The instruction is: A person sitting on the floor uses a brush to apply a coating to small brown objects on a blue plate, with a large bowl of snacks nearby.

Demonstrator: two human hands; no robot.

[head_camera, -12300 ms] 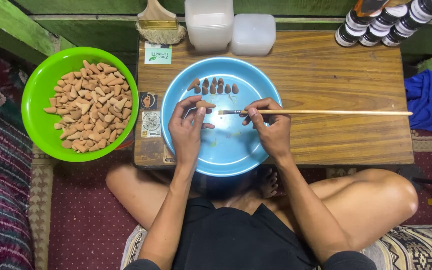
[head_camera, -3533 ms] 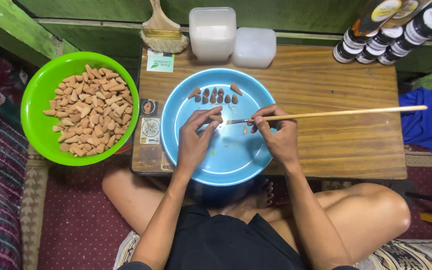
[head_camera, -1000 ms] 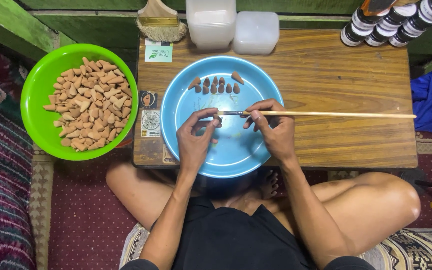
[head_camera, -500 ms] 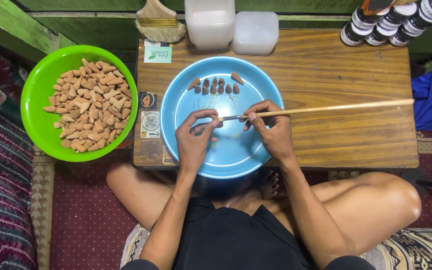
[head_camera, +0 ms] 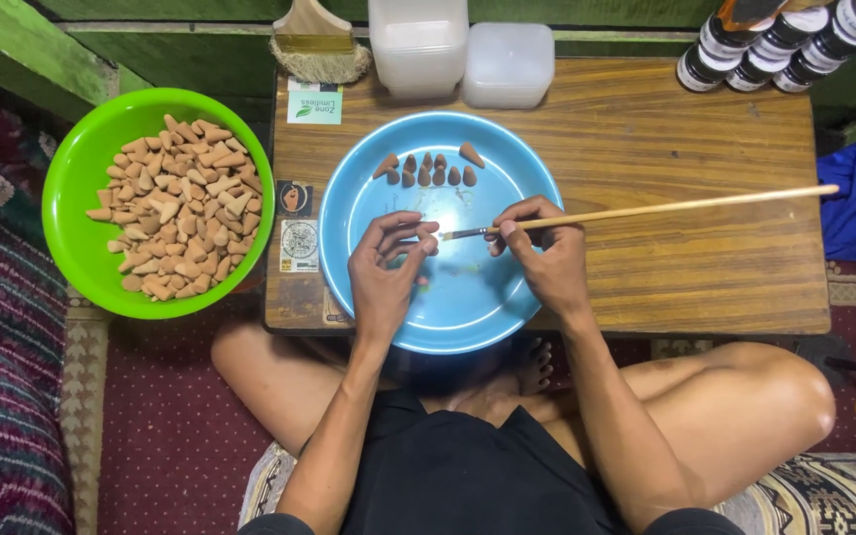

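Brush (head_camera: 646, 210) tip now level at cone (head_camera: 426, 238), left hand (head_camera: 388, 263) pinching cone, right hand (head_camera: 542, 248) gripping brush.

Piece in left hand (head_camera: 388, 266): hidden by fingers.
Bottles (head_camera: 780, 45): tops cut off by upper edge.
Brush (head_camera: 317, 45): handle cut off.

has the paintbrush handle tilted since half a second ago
Yes, slightly. The brush is still in the right hand, its far end now a bit farther from the table near edge.
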